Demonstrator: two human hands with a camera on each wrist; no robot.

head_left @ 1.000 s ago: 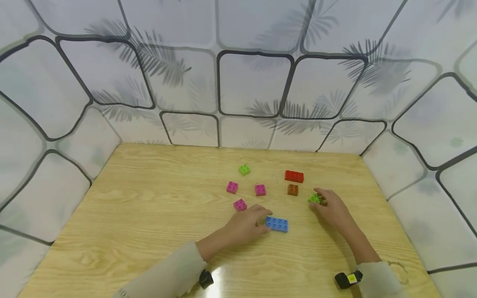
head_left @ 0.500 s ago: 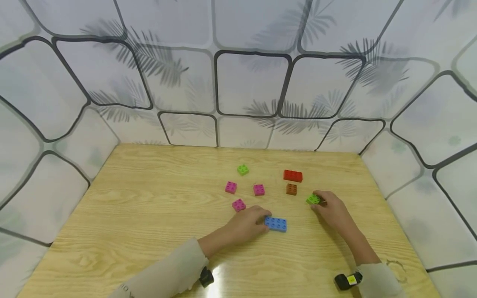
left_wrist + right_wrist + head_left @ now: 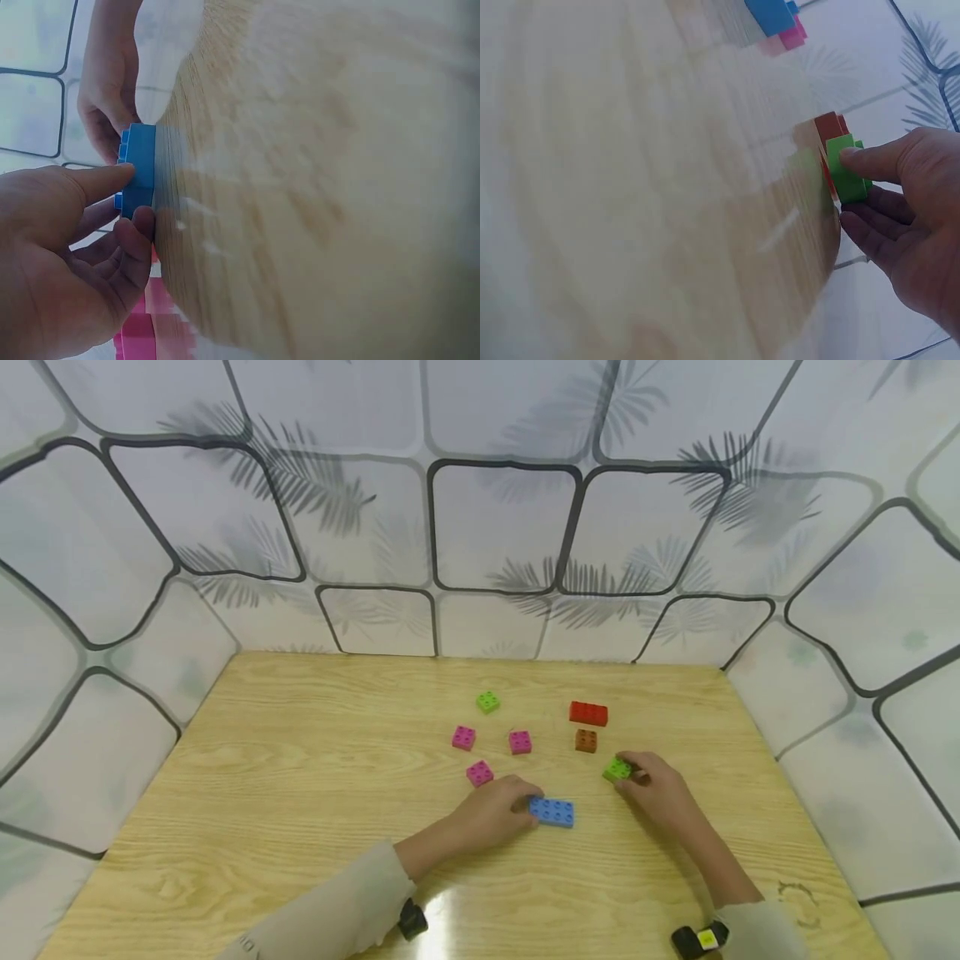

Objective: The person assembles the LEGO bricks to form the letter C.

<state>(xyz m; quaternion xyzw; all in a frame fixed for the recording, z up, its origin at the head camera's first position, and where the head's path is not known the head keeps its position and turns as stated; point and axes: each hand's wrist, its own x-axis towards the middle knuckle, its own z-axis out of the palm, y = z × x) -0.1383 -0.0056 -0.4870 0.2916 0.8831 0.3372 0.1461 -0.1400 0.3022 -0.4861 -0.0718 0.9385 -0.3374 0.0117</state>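
Observation:
On the wooden table a blue toy brick lies with its studs up. My left hand pinches its left end; in the left wrist view the thumb lies against the blue brick's studded side. To the right, a small lime-green brick is held between the thumb and fingers of my right hand. The right wrist view shows the thumb on the green brick's face, with the brick low at the table surface. A gap separates the blue and green bricks.
Behind the hands lie a red brick, a brown brick and another lime-green brick. Pink bricks lie left of these: one left, one in the middle, one near my left hand. Patterned walls enclose the table.
My right hand has moved the green brick a little left and toward me, nearer to the blue brick. The left hand stays at the blue brick; the view has shifted slightly.

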